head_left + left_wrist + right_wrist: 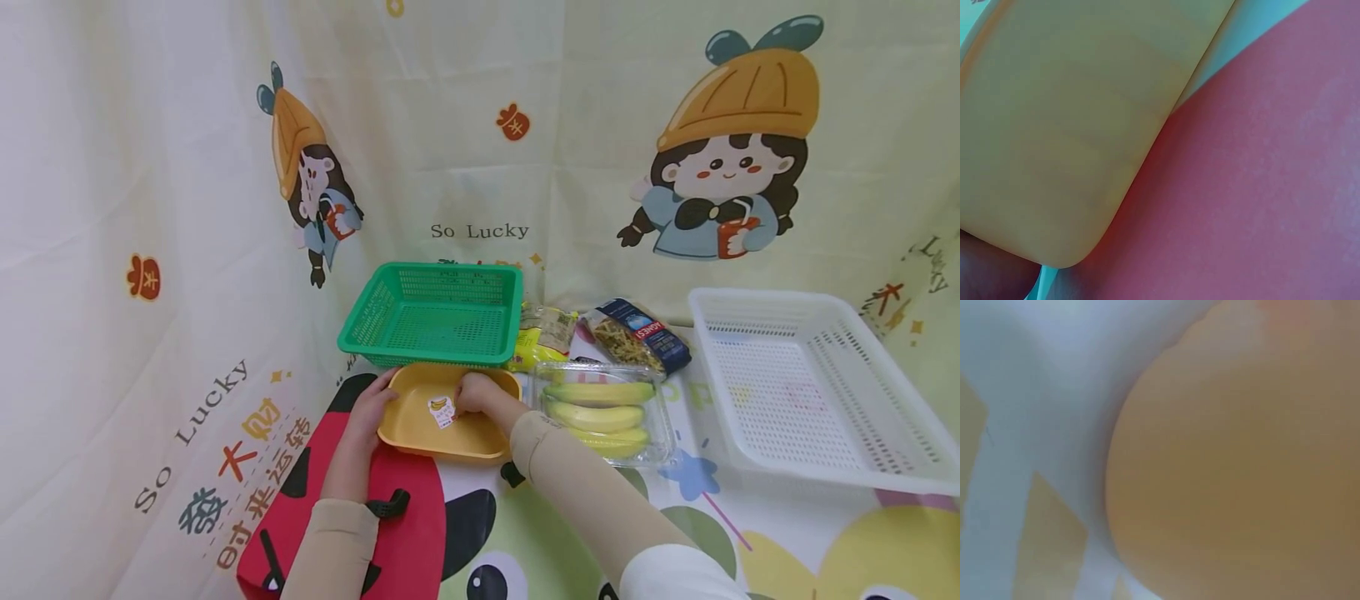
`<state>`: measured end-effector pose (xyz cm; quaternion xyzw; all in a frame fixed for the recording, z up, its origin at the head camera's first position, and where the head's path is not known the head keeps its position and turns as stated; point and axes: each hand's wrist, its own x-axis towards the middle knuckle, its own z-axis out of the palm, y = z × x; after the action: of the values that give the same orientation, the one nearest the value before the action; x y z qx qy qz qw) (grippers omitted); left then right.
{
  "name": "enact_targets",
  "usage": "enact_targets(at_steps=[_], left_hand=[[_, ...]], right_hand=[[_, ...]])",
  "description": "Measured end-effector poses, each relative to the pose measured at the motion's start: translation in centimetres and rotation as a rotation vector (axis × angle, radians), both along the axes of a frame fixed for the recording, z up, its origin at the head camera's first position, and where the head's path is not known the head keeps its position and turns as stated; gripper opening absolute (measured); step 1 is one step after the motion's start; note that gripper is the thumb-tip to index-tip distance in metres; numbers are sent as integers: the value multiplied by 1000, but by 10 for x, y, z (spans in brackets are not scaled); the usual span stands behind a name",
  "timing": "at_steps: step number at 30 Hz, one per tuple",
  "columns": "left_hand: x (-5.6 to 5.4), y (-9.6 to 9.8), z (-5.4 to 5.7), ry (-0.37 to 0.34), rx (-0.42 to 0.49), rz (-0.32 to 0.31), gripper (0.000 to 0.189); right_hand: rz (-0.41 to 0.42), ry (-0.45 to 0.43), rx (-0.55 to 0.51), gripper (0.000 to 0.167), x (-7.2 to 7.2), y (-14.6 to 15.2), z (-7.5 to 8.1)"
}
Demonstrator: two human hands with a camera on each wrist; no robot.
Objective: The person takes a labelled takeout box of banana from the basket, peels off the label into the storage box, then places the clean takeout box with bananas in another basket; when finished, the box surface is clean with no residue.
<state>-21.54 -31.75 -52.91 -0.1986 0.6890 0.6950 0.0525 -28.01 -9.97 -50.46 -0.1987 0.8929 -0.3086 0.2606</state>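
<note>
Basin of smooth orange-yellow, plastic by its look, sat between your two hands, shallow and round-cornered, with a thin rim. Inside it, just at your right hand's fingertips, lay a small white label with a banana picture, fine print and a red mark. Your right hand reached into the basin with its fingers bent down at the label's edge; whether they pinched or pressed it, you could not tell. Your left hand held the basin's side at the rim.

Just beyond your hands stood a green basket with perforated walls, close against the basin's far edge. Right of your right hand, a glossy clear tray of smooth yellow bananas sat close by, its near corner partly hidden by your beige sleeve. Past that hand lay a crinkled yellow bag and a pasta packet with a dark blue end. Farther right stood a white lattice basket, well apart from you. Printed cloth spread beneath.
</note>
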Motion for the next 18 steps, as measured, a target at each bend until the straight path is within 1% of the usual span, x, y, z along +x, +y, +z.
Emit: enact_targets(at_steps=[3, 5, 8, 10, 13, 15, 18], left_hand=[[-1, 0, -1, -6, -8, -5, 54], [-1, -1, -1, -11, -7, -6, 54], [-1, -2, -1, -14, -21, -7, 54], [-1, -2, -1, -16, -18, -4, 55], [-1, -1, 0, -11, -28, -9, 55], [-1, 0, 0, -8, -27, -12, 55], [-2, 1, -1, -5, -27, -12, 55]], right_hand=[[-9, -7, 20, 26, -2, 2, -1], [-9, -17, 7, 23, -3, 4, 1], [9, -50, -29, 13, -1, 14, 9], [30, -88, -79, 9, 1, 23, 16], [37, -168, -165, 11, 4, 43, 28], [19, -213, -227, 13, 6, 59, 37], [-23, -247, -310, 19, 6, 88, 51]])
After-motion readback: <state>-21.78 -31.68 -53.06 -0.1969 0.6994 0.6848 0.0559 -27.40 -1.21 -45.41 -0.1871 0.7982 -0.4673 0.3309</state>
